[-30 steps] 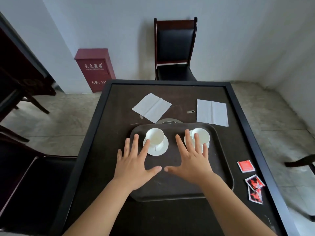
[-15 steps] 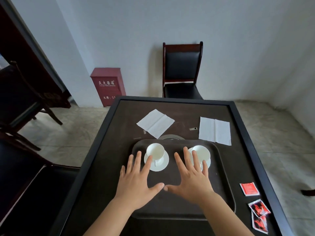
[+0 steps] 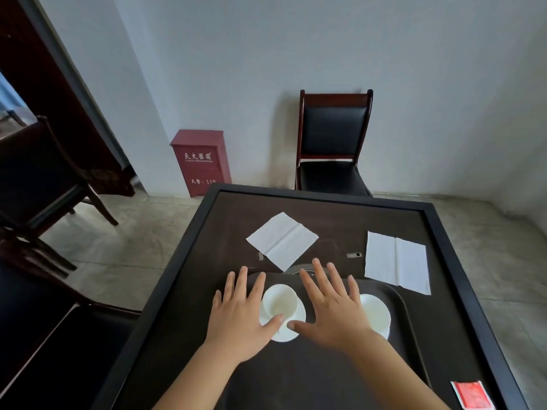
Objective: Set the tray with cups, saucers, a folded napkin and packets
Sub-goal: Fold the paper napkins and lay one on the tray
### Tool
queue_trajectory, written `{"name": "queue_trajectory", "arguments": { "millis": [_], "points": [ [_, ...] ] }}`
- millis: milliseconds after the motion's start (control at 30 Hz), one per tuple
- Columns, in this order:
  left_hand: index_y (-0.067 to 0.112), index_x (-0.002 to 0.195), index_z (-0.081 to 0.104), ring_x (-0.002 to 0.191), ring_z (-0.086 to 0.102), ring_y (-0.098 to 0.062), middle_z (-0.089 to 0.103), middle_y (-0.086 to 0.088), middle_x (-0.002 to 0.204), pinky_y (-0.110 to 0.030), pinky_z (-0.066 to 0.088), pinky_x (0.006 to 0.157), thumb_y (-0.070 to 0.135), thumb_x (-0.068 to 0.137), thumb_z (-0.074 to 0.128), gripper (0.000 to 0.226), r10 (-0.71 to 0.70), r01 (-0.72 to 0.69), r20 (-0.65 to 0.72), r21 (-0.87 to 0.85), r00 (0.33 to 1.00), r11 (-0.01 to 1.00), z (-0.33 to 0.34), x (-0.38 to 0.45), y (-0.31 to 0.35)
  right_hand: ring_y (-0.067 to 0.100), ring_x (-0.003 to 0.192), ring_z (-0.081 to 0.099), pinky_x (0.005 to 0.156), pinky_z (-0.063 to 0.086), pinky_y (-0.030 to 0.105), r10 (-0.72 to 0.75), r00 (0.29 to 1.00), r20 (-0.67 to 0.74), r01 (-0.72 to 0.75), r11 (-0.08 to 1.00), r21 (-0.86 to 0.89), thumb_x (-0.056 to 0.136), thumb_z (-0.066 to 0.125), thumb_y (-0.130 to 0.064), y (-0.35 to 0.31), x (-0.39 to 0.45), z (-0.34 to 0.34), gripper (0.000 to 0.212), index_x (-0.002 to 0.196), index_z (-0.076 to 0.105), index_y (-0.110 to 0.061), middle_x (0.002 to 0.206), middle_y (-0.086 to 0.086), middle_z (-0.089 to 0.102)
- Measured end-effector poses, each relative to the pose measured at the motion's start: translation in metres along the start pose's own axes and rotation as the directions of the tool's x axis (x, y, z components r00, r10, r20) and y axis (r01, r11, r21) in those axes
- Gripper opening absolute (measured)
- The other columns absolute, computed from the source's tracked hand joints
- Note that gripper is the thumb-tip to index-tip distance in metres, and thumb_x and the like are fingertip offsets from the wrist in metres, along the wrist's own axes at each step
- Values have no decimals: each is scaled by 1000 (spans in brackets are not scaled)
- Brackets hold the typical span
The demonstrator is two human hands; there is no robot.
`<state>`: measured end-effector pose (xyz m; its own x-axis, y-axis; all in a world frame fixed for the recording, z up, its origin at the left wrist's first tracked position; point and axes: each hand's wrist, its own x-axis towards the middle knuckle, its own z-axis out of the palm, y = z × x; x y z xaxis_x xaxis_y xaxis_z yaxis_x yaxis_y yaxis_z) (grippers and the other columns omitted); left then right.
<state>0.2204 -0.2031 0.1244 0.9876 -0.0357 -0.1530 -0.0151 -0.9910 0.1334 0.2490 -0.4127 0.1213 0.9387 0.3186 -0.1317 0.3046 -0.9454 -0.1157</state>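
Your left hand and right hand are spread flat, fingers straight, gripping nothing, lower centre of frame over the dark tray. Left cup sits between them, right cup just right of your right hand. Can't tell if either hand touches anything.

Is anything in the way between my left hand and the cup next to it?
Nothing visible. The left hand is spread open right beside the cup, thumb across its saucer, with no other thing between them.
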Motion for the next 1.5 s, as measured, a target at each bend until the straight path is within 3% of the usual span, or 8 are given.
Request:
{"name": "queue_trajectory", "arguments": {
  "millis": [200,367,567,700,800,933,1267,1500],
  "points": [
    [35,154,-1,151,-3,-32,-4,-5,166,-54,14,117,82,82,27,91,-15,16,62,-14,998,1000,5,76,-12,20,140,-32,108,-22,54,-41,999,24,42,998,-35,66,17,-96,15,90,16,105,150,-15,-41,156,-8,-30],
    [31,152,17,149,14,-32,15,-8,163,-51,26,114,73,88,38,80,-4,12,126,-63,992,998,31,158,-26,25,149,-17,112,-14,53,-20,992,124,27,998,-56,72,27,-92,39,167,49,102,151,-10,-41,164,-5,-15],
    [27,146,32,144,23,-29,27,-7,157,-45,35,109,72,86,41,75,68,-67,35,-29,997,997,80,243,-41,22,152,-1,119,7,49,-36,992,120,41,999,-32,82,27,-84,62,240,86,87,152,0,-40,166,-5,-1],
    [31,142,30,145,15,-26,23,-7,157,-46,26,112,69,81,42,73,232,-232,-1,-48,973,972,111,271,-58,21,151,0,120,5,44,-132,989,70,138,985,-99,89,29,-73,86,272,104,81,154,2,-33,166,-2,1],
    [29,141,35,148,12,-22,24,-5,157,-48,25,113,68,77,47,75,246,-252,-79,-68,966,965,131,279,-71,23,150,9,119,7,43,-262,964,52,266,954,-138,90,30,-70,102,291,115,81,155,13,-26,165,0,11],
    [27,143,36,149,12,-23,24,-6,158,-48,22,114,69,75,48,81,274,-281,-116,-52,955,958,141,284,-73,23,149,15,120,7,43,-342,938,50,345,937,-58,92,27,-73,109,304,131,80,154,24,-23,163,2,20],
    [28,153,25,151,-2,-23,10,-6,164,-47,10,120,69,85,37,81,261,-269,-113,-70,959,961,144,283,-77,20,144,20,117,16,44,-231,972,-37,227,971,-74,84,31,-79,106,304,136,82,151,26,-33,158,-4,28],
    [25,148,34,149,9,-22,25,-4,156,-48,11,119,65,81,42,79,212,-229,-120,-156,970,961,142,283,-77,30,113,46,94,34,46,-127,965,-229,137,990,29,80,36,-80,104,290,141,80,137,50,-26,131,2,51]
  ]
}}
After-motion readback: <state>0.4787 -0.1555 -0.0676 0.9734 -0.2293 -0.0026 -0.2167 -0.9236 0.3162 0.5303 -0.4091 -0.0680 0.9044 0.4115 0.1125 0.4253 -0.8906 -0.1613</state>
